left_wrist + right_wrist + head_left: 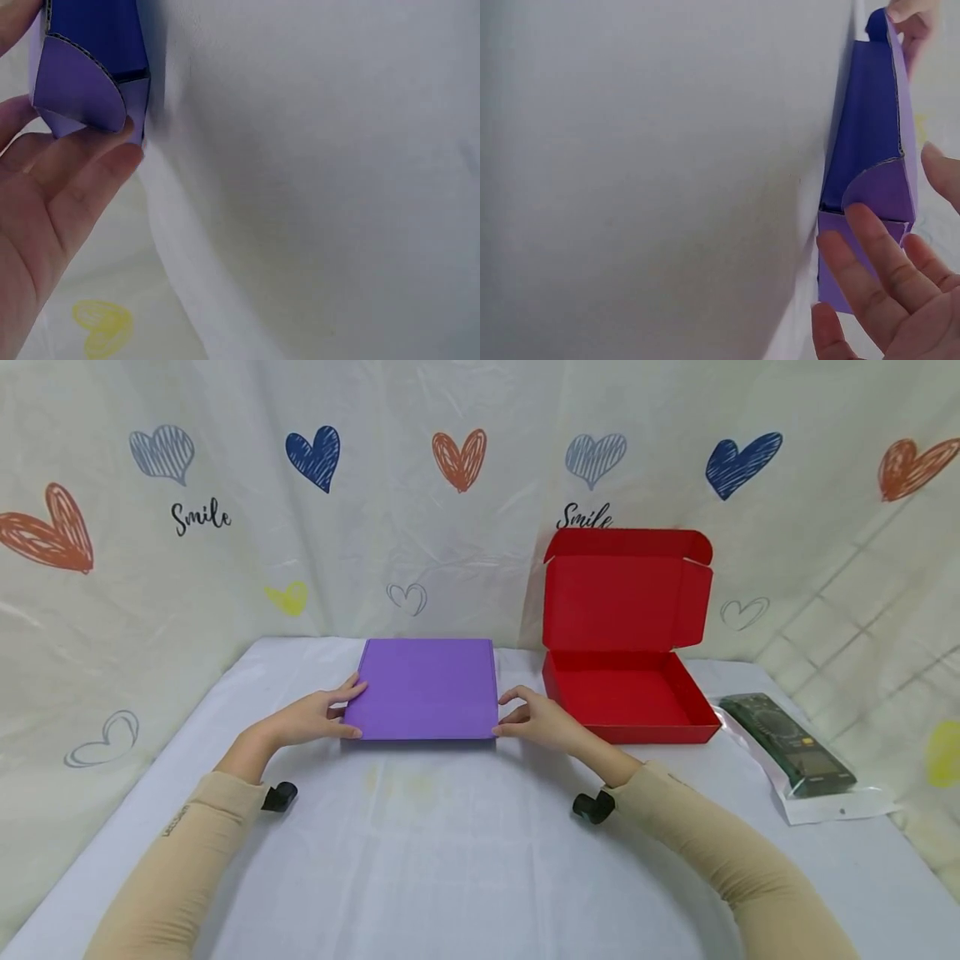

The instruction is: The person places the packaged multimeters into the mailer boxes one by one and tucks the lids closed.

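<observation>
A flat purple cardboard box (423, 689) lies at the back middle of the table, its lid lowered over it. The right wrist view shows a gap along its front, with a dark blue-purple inside (870, 112) and a rounded side flap (877, 184). At the box's left side, my left hand (318, 714) holds the corner, some fingers on the lid's edge and others on the side flap (79, 86). My right hand (540, 720) is at the right front corner. Its fingertips touch the flap and side wall, while the thumb stands apart from the lid in the right wrist view.
An open red box (633, 693) stands right of the purple one, its lid upright against the curtain. A dark green and black multimeter (787, 743) in a clear plastic bag lies at the right edge. White cloth (420, 860) covers the table. A heart-patterned curtain (405, 552) hangs behind.
</observation>
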{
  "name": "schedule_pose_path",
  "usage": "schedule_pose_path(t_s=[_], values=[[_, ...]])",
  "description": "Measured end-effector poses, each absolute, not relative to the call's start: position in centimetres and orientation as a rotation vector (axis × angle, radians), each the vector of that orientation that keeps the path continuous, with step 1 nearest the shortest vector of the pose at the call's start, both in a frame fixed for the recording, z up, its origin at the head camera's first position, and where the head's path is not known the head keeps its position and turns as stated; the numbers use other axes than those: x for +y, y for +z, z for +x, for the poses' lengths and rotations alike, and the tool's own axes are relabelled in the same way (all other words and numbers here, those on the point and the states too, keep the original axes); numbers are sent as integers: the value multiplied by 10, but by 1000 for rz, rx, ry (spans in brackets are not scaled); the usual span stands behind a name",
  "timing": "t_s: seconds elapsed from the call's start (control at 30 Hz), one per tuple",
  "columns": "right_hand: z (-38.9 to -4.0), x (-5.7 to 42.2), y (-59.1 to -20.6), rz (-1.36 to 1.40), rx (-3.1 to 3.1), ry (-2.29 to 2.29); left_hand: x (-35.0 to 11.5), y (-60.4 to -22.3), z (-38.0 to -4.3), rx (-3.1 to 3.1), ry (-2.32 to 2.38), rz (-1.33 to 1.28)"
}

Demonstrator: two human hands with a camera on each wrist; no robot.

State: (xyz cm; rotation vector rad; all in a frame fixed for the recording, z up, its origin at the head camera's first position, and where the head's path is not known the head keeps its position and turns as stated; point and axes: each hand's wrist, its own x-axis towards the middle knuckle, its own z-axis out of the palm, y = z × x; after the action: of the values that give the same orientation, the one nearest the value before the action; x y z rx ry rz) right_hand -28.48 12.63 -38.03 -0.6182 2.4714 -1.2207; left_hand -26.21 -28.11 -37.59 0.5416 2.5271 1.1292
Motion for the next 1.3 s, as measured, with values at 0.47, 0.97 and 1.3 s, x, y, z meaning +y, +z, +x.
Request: schedule_pose_path(t_s=[0.47,0.97,1.3], values=[[-294,114,-377,-781,2555,-967,-279,-373,-247,2781,882,507],[-294,115,-376,-746,2548,-951,-276,-378,-238,2791,943,253],[-293,117,-377,-741,2520,-971,-277,-373,-237,2793,914,255]])
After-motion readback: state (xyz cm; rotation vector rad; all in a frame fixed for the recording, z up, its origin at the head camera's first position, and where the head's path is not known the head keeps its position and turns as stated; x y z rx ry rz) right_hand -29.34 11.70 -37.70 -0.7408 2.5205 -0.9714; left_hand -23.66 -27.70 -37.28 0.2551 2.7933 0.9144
